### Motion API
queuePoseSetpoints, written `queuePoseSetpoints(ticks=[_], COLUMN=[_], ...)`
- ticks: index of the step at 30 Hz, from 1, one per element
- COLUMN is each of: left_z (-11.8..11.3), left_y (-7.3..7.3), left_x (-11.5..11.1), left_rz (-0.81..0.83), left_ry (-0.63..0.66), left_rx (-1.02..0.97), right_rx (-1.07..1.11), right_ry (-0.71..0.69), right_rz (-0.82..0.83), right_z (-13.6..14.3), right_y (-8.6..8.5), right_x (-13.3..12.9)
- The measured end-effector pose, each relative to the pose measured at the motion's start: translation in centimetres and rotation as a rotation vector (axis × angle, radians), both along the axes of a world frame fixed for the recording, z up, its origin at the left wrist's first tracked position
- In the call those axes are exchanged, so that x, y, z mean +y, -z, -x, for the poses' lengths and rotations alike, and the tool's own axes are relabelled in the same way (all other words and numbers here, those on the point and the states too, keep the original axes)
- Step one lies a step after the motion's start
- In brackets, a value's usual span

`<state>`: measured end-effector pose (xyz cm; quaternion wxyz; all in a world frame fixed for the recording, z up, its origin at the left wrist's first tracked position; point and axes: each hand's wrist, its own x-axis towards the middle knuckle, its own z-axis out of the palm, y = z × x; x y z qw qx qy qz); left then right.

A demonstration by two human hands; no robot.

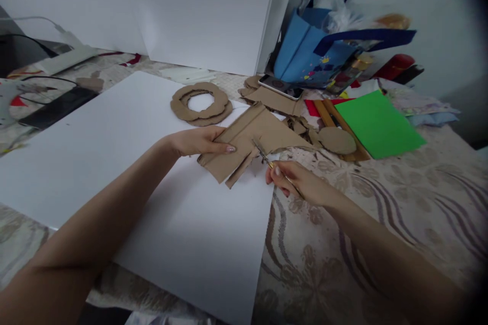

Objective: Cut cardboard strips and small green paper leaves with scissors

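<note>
And L hand (pixel 201 142) grips cardboard pc (pixel 253 129), R hand (pixel 295 179) has scissors (pixel 264 154) at its slit edge! 2 cardboard rings (pixel 180 103) stacked behind, on white sheet (pixel 202 238); phone (pixel 280 86) near blue bag (pixel 301 45), green sheet (pixel 381 124) far R.

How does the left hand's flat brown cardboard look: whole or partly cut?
Partly cut: a narrow strip splits from the cardboard near the slim metal scissors.

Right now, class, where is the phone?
In the head view, the phone lies in the upper half, right of centre, on flat cardboard and close to the blue bag.
</note>
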<state>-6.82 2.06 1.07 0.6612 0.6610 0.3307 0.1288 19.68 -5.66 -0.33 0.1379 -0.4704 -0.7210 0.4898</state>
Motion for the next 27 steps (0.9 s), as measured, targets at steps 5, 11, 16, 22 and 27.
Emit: queuePoseSetpoints(ticks=[5,11,16,22,27], left_z=[0.3,0.0,-0.6,-2.8,-4.2], left_y=[0.1,0.2,0.9,1.4,1.4], left_x=[0.3,0.3,0.4,-1.2,-2.7], left_rz=[-0.043,-0.017,-0.022,0.031,0.09], left_ry=[-0.073,-0.162,-0.33,-0.323,-0.258], left_rx=[0.02,-0.053,-0.141,-0.249,-0.283], right_rx=[0.012,0.017,0.095,0.329,0.378], right_ry=[0.0,-0.013,0.067,0.642,0.633], right_rz=[0.053,0.077,0.022,-0.182,-0.177], right_z=[-0.6,-1.9,-2.8,1.4,3.6], right_y=[-0.7,-0.8,-1.0,-0.4,0.7], right_x=[-0.2,-1.0,-1.7,-1.3,-0.9])
